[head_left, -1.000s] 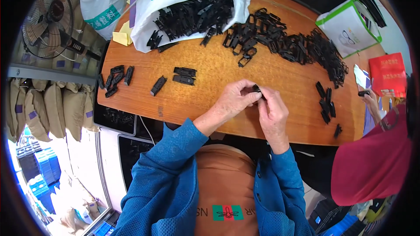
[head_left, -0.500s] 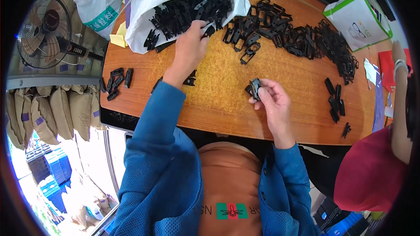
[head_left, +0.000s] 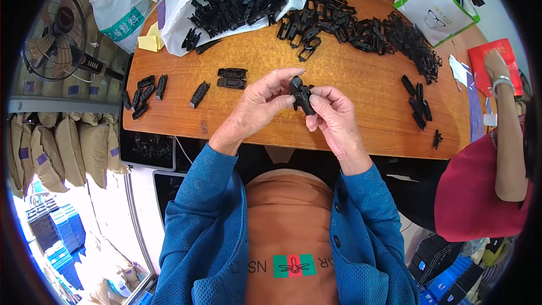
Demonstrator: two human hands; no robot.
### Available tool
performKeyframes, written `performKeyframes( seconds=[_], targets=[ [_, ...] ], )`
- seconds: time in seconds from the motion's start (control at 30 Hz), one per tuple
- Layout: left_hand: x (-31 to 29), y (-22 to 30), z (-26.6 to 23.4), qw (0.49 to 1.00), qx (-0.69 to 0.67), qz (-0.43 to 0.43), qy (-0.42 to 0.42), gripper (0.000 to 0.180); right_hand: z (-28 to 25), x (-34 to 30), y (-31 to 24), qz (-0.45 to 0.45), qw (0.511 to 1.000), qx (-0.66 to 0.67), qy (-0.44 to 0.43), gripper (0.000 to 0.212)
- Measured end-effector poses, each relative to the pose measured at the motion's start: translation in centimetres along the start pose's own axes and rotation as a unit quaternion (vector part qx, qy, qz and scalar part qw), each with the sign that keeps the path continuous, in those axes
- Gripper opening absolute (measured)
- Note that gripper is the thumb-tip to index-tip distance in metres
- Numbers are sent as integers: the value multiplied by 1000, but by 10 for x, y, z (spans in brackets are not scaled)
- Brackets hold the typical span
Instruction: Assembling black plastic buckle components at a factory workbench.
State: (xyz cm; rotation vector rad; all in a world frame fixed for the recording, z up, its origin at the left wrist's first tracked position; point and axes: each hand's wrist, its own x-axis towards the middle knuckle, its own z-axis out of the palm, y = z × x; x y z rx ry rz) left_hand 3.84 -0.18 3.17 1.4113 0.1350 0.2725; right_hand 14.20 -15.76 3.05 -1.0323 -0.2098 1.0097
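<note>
Above the near part of the wooden table point(head_left: 186, 118), my two hands meet around small black plastic parts point(head_left: 301, 95). My left hand point(head_left: 262, 99) pinches the upper left one between thumb and fingers. My right hand point(head_left: 334, 116) is closed on the lower one. The two pieces touch or overlap, and the fingers partly cover them; whether they are joined I cannot tell. Farther off, a white sack point(head_left: 178, 34) lies with its mouth toward me, full of similar black pieces point(head_left: 240, 3). Two longer black pieces point(head_left: 232, 78) lie side by side left of my hands.
Loose black frames point(head_left: 322, 20) form a heap across the table's far side. Small groups of black parts lie at left point(head_left: 145, 95) and right point(head_left: 416, 101). A white-green box point(head_left: 435, 8) stands at far right. Another person's arm point(head_left: 511, 135) rests at the right. A fan point(head_left: 56, 34) stands left.
My left hand has come back from the sack's mouth to my right hand, with a black part in its fingers. The view has shifted slightly, and the two side-by-side pieces are now uncovered.
</note>
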Motion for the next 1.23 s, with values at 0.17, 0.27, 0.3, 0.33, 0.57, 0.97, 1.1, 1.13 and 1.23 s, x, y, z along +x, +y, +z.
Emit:
performKeyframes(
  seconds=[0.17, 0.27, 0.3, 0.33, 0.57, 0.97, 1.1, 1.13, 1.23],
  targets=[
    [-9, -5, 9, 999, 27, 26, 16, 49, -3, -8, -5, -27, 997, -73, -9, 13],
    [-8, -4, 14, 999, 7, 32, 22, 48, -4, -8, -5, -36, 996, -79, -11, 13],
    [-7, -6, 16, 999, 11, 36, 20, 48, -5, -9, -5, -37, 996, -79, -12, 13],
    [-7, -7, 18, 999, 14, 39, 16, 48, -6, -10, -4, -43, 996, -82, -6, 12],
    [-10, 10, 28, 955, 285, -84, -2, 25, -26, -16, 8, -66, 960, -272, 1, 6],
    [14, -35, 50, 991, 47, -125, 29, 44, -64, -6, 3, -55, 983, -171, -21, 16],
    [27, -34, 52, 983, -52, -170, 47, 43, -69, 4, -9, 32, 995, -93, -12, 17],
    [31, -36, 51, 985, -43, -160, 44, 43, -71, 7, -11, 36, 994, -105, -9, 18],
    [44, -31, 50, 983, -8, -184, 12, 45, -79, 14, -16, 57, 990, -128, -7, 21]
  ],
)
